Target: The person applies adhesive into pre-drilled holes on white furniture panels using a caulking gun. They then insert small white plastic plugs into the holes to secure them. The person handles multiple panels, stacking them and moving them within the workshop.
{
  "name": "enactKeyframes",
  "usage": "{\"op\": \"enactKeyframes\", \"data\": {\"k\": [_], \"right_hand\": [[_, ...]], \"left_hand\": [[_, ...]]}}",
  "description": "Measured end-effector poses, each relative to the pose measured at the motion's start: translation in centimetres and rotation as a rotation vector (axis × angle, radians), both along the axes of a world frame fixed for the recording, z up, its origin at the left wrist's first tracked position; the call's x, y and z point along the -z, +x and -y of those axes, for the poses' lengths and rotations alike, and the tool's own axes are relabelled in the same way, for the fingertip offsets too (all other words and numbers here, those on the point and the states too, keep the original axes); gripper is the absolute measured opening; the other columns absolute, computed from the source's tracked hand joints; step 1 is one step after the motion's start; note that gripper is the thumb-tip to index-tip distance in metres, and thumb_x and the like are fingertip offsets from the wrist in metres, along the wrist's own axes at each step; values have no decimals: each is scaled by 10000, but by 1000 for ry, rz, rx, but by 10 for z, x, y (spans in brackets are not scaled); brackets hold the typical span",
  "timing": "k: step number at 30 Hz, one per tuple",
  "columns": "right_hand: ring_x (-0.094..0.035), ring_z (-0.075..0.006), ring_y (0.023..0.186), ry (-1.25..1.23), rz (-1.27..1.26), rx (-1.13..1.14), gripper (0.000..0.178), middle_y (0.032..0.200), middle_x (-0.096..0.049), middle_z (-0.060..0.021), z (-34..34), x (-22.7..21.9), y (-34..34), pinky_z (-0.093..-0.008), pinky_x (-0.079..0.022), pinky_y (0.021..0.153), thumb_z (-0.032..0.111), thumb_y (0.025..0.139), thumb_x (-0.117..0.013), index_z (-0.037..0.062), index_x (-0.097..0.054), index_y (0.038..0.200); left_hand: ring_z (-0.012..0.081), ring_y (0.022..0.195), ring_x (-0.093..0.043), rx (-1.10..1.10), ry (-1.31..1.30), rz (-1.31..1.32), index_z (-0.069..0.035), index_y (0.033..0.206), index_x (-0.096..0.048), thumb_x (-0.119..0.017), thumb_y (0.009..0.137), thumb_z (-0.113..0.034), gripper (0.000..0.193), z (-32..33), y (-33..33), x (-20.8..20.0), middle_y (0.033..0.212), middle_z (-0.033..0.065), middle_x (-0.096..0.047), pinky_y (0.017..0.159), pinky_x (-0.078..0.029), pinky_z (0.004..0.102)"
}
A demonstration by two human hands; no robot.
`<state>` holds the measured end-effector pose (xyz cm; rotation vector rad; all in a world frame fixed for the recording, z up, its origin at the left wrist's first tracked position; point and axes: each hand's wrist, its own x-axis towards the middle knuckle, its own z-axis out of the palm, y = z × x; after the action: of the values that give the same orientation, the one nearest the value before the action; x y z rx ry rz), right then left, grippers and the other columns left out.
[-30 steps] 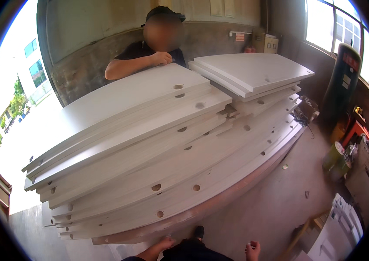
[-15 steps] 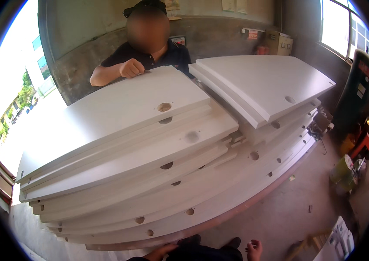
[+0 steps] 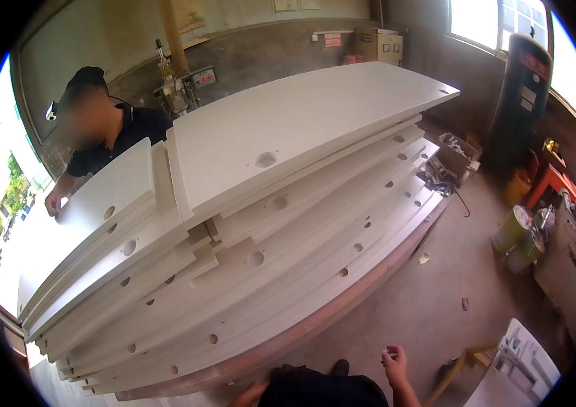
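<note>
A tall stack of long white curved panels (image 3: 281, 271) with round holes fills the middle, resting on a reddish wooden base (image 3: 342, 315). My left hand (image 3: 251, 393) shows only partly at the bottom edge, low by my dark clothing and near the stack's base. My right hand (image 3: 395, 365) is raised beside me over the concrete floor, fingers curled with a small pale piece (image 3: 387, 353) at the fingertips. Neither hand touches the panels. A person in a dark shirt (image 3: 122, 136) stands behind the stack at upper left, one hand (image 3: 52, 203) on a shorter white panel (image 3: 108, 197).
Green cans (image 3: 515, 234) and a red stand (image 3: 552, 183) sit by the right wall under windows. A tall dark cylinder (image 3: 525, 95) stands at the back right. A box of clutter (image 3: 454, 152) lies behind the stack. White furniture (image 3: 519, 370) is at lower right.
The view has swung: the other person now sits at the upper left and the larger panel pile fills the centre. My right hand has risen higher beside me.
</note>
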<state>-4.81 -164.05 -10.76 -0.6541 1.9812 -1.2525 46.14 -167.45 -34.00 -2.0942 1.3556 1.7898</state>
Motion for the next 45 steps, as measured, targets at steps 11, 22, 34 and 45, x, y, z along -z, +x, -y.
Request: {"op": "enactKeyframes", "data": {"k": [11,22,34,45], "right_hand": [[-615,-182,752,35,179,-42,310,1005,-611,-113,16,4,-51,-307,-514,648,150,910,-635,31,-562,1187],[-643,-187,652,32,114,-223,293,941,-611,-98,99,5,-58,-287,-511,552,88,839,-670,21,-571,1106],[-449,-57,635,-465,-18,-391,295,708,-493,8,242,-264,-40,-201,-351,567,33,908,-487,2,-527,1199],[-520,-172,547,-852,-767,-888,598,629,-504,-54,296,-454,64,-278,-442,551,23,770,-636,-5,-478,1346]], "left_hand": [[229,730,-649,-41,-85,36,-21,1094,-675,-600,885,-336,386,35,-66,-38,885,128,-684,607,-521,376],[216,683,-635,-108,-308,-492,-104,996,-740,-552,890,-363,337,89,-137,-148,779,86,-682,640,-509,344],[231,638,-632,116,123,-88,-93,1014,-706,-551,897,-351,323,121,-131,25,762,92,-673,594,-516,341],[251,653,-660,321,4,-89,-93,1039,-698,-568,878,-321,308,110,-131,24,792,119,-685,602,-540,360]]}}
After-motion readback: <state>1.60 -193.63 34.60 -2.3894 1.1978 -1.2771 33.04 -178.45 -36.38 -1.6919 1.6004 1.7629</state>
